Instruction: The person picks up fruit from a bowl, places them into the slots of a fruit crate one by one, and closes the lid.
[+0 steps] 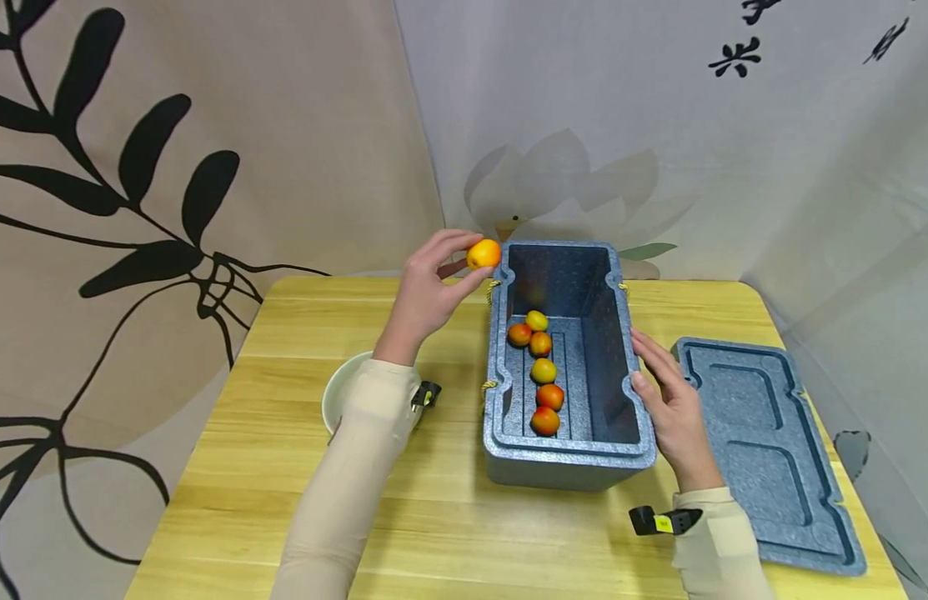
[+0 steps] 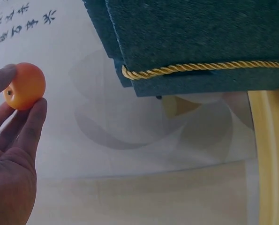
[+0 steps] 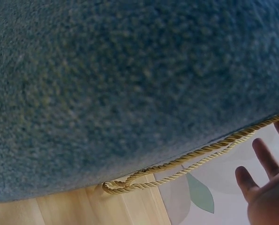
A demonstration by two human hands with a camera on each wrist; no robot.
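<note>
My left hand [image 1: 426,292] pinches a small round orange fruit [image 1: 484,253], like a tomato, between thumb and fingers. It is beside the far left corner of a blue-grey foam box [image 1: 569,450], at about rim height. In the left wrist view, the fruit [image 2: 29,84] shows a small dark spot on its end. Several red, orange and yellow fruits [image 1: 544,371] lie on the box floor, toward its left side. My right hand [image 1: 672,404] rests against the box's right rim with its fingers extended; in the right wrist view, the fingers [image 3: 266,159] show beside the box wall.
A pale bowl [image 1: 336,396] stands left of the box, partly hidden under my left forearm. The foam lid [image 1: 771,450] lies on the wooden table [image 1: 448,517] at the right. Yellow rope handles [image 2: 191,68] run along the box sides. Printed cloth hangs behind the table.
</note>
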